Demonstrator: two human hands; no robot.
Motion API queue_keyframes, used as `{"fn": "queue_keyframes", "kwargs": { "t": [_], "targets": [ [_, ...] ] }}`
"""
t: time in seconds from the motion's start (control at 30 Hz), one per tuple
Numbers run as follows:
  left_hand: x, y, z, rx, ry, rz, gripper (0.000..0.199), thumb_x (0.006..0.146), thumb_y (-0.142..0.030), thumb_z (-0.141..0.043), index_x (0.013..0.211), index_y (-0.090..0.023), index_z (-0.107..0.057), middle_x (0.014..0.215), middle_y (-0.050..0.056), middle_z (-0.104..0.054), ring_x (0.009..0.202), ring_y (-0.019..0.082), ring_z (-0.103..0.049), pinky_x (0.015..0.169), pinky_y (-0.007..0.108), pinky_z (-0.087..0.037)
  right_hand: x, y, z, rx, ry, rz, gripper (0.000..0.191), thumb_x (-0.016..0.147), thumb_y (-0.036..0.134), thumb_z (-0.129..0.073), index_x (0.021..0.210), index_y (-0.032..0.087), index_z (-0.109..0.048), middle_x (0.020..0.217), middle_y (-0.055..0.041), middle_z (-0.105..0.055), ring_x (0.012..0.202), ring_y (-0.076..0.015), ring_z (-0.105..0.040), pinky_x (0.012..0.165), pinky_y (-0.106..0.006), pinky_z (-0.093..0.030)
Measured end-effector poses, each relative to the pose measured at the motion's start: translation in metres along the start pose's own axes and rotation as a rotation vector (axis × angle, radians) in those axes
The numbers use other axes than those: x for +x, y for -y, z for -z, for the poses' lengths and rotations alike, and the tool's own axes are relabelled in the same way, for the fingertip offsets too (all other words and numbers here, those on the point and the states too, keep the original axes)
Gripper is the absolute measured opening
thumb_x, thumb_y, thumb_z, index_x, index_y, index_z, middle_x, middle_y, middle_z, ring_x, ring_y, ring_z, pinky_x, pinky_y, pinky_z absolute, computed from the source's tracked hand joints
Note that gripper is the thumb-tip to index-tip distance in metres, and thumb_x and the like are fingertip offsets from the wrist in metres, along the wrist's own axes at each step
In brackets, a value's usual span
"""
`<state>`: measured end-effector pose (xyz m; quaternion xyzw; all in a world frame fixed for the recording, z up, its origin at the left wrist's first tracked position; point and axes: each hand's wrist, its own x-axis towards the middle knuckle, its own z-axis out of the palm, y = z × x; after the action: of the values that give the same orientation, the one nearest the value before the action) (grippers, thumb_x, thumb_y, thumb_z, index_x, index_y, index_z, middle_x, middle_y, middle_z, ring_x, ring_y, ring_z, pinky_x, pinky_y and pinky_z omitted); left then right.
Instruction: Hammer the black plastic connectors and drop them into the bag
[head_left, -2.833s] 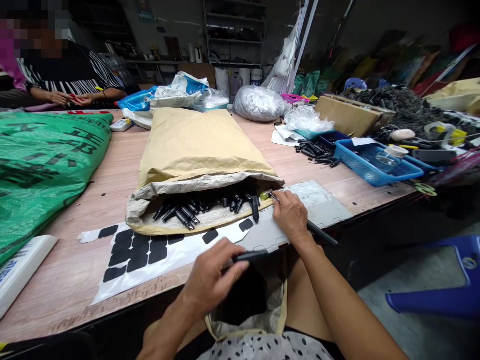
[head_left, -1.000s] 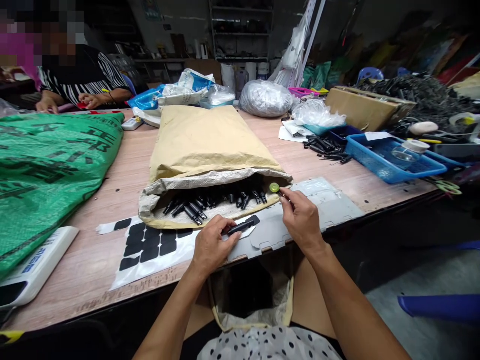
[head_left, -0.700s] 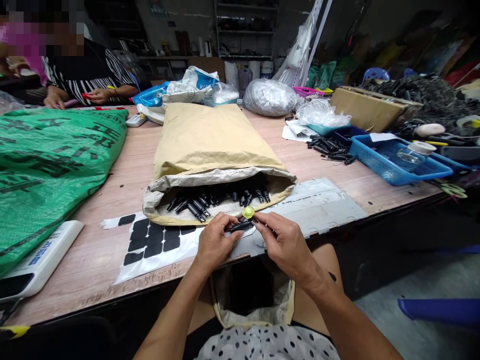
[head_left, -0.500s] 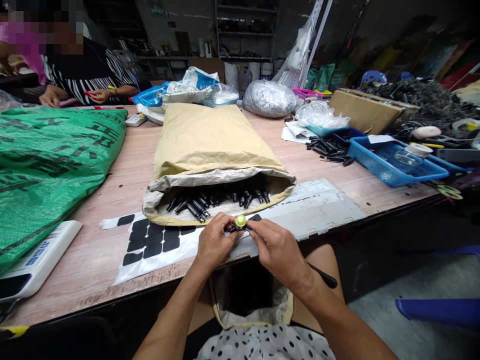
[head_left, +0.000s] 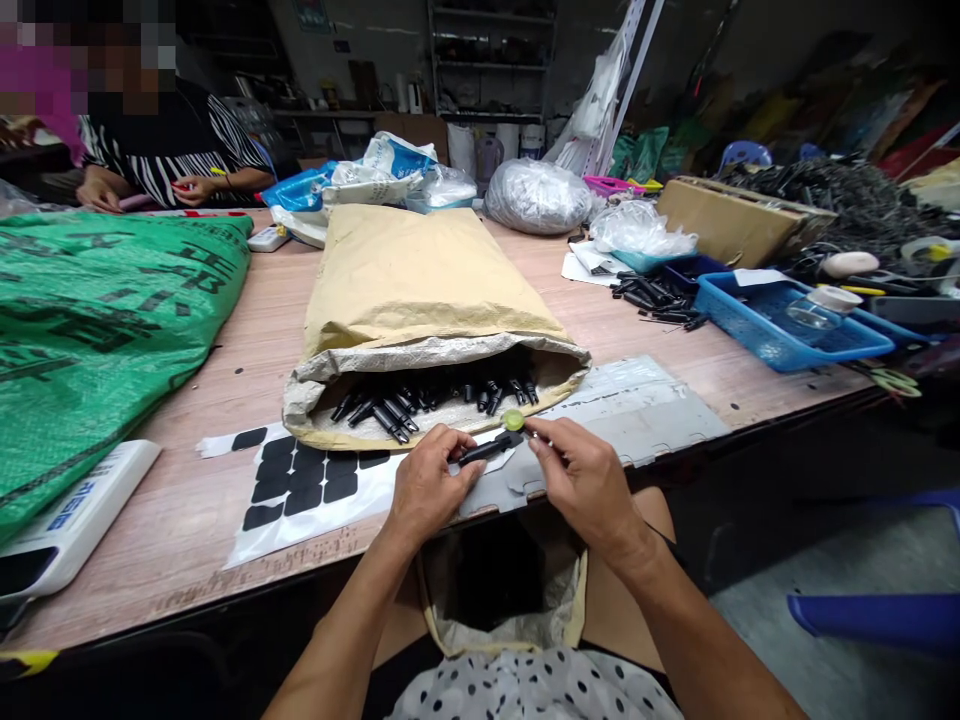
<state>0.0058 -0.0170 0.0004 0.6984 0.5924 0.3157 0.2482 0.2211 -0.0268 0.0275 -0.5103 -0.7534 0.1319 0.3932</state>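
My left hand (head_left: pixel 433 478) pinches a slim black cylindrical part (head_left: pixel 487 448) that lies level and points right. My right hand (head_left: pixel 581 475) is closed at the fingertips on a small piece with a round yellow-green head (head_left: pixel 513 420), held just above the part's right end. Whether the two touch, I cannot tell. Right behind my hands opens the mouth of a tan woven sack (head_left: pixel 435 275), with several similar black parts (head_left: pixel 394 415) inside. A white sheet of black stickers (head_left: pixel 304 475) lies to the left of my left hand.
A grey board (head_left: pixel 637 410) lies under my hands. The green sack (head_left: pixel 112 330) and a white device (head_left: pixel 90 510) are on the left. A blue basket (head_left: pixel 780 330) and loose black parts (head_left: pixel 656 295) sit at right. An open sack (head_left: pixel 506 590) rests in my lap. A co-worker (head_left: pixel 169 150) sits across.
My right hand has moved right and slightly up with the yellow-green-headed piece, away from my left hand. The black part now shows along its length, pointing right.
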Motion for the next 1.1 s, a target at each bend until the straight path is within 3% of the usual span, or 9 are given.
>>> {"fn": "queue_keyframes", "kwargs": {
  "t": [0.17,0.3,0.43,0.57,0.63,0.73,0.87,1.0,1.1],
  "targets": [
    [-0.001,-0.002,0.0,0.053,-0.006,-0.041,0.018,0.08,-0.027,-0.075,0.095,-0.022,-0.068,0.091,0.0,-0.063,0.086,0.019,-0.06,0.078,0.031,-0.045,0.023,-0.039,0.015,-0.231,-0.145,-0.126,0.028,0.093,0.02,-0.058,0.117,0.023,-0.073,0.104,-0.0054,-0.074,0.098,-0.0231,-0.067,0.088,-0.034,-0.05],
    [-0.001,-0.001,0.0,0.07,0.01,-0.038,0.016,0.084,-0.031,-0.073,0.098,-0.022,-0.069,0.092,0.0,-0.063,0.081,0.018,-0.06,0.075,0.031,-0.045,0.033,-0.067,0.006,-0.445,-0.153,-0.183,0.028,0.092,0.018,-0.059,0.115,0.023,-0.074,0.103,-0.0063,-0.072,0.097,-0.0241,-0.064,0.081,-0.034,-0.045],
    [0.0,0.0,0.001,0.086,0.013,-0.059,0.015,0.087,-0.033,-0.07,0.098,-0.022,-0.068,0.092,0.001,-0.062,0.078,0.017,-0.06,0.073,0.031,-0.044,0.031,-0.077,-0.008,-0.573,-0.143,-0.14,0.03,0.093,0.018,-0.059,0.119,0.023,-0.072,0.102,-0.0067,-0.07,0.095,-0.0239,-0.06,0.08,-0.033,-0.041],
    [-0.013,-0.01,0.002,0.066,0.009,-0.176,0.015,0.093,-0.034,-0.064,0.1,-0.021,-0.067,0.09,0.003,-0.064,0.08,0.018,-0.059,0.074,0.03,-0.044,0.028,-0.078,-0.01,-0.59,-0.148,-0.115,0.028,0.094,0.019,-0.059,0.119,0.023,-0.07,0.102,-0.0057,-0.069,0.094,-0.023,-0.057,0.079,-0.033,-0.039],
    [-0.031,-0.021,-0.002,0.004,0.07,-0.264,0.016,0.095,-0.034,-0.061,0.104,-0.021,-0.066,0.091,0.003,-0.067,0.082,0.018,-0.061,0.075,0.03,-0.045,0.028,-0.078,-0.009,-0.594,-0.142,-0.111,0.027,0.094,0.019,-0.059,0.119,0.024,-0.07,0.101,-0.0052,-0.069,0.094,-0.0229,-0.057,0.079,-0.033,-0.038],
    [-0.064,-0.032,-0.017,-0.06,0.279,-0.324,0.016,0.096,-0.034,-0.059,0.106,-0.023,-0.065,0.088,0.002,-0.07,0.078,0.017,-0.063,0.074,0.029,-0.044,0.028,-0.079,-0.009,-0.601,-0.146,-0.113,0.027,0.094,0.02,-0.059,0.119,0.024,-0.069,0.101,-0.0049,-0.068,0.093,-0.0229,-0.056,0.078,-0.033,-0.038],
    [-0.098,-0.015,-0.06,0.015,0.518,-0.074,0.017,0.092,-0.033,-0.059,0.106,-0.025,-0.066,0.08,0.0,-0.071,0.073,0.019,-0.066,0.069,0.03,-0.043,0.028,-0.08,-0.01,-0.595,-0.15,-0.114,0.027,0.094,0.02,-0.059,0.119,0.024,-0.069,0.101,-0.0054,-0.068,0.094,-0.0231,-0.055,0.079,-0.033,-0.038],
    [-0.109,0.02,-0.103,0.137,0.657,0.242,0.034,0.093,-0.036,-0.053,0.12,-0.02,-0.067,0.096,0.009,-0.074,0.092,0.026,-0.07,0.078,0.033,-0.048,0.028,-0.08,-0.011,-0.593,-0.151,-0.119,0.027,0.094,0.022,-0.059,0.119,0.024,-0.069,0.102,-0.0056,-0.068,0.093,-0.023,-0.055,0.079,-0.033,-0.038],
    [-0.11,0.018,-0.112,0.136,0.752,0.225,0.048,0.089,-0.035,-0.057,0.134,-0.017,-0.061,0.1,0.011,-0.075,0.096,0.029,-0.07,0.081,0.035,-0.05,0.028,-0.08,-0.011,-0.59,-0.154,-0.122,0.027,0.094,0.022,-0.059,0.119,0.025,-0.069,0.102,-0.0055,-0.067,0.094,-0.0227,-0.054,0.079,-0.033,-0.037]
  ]
}}
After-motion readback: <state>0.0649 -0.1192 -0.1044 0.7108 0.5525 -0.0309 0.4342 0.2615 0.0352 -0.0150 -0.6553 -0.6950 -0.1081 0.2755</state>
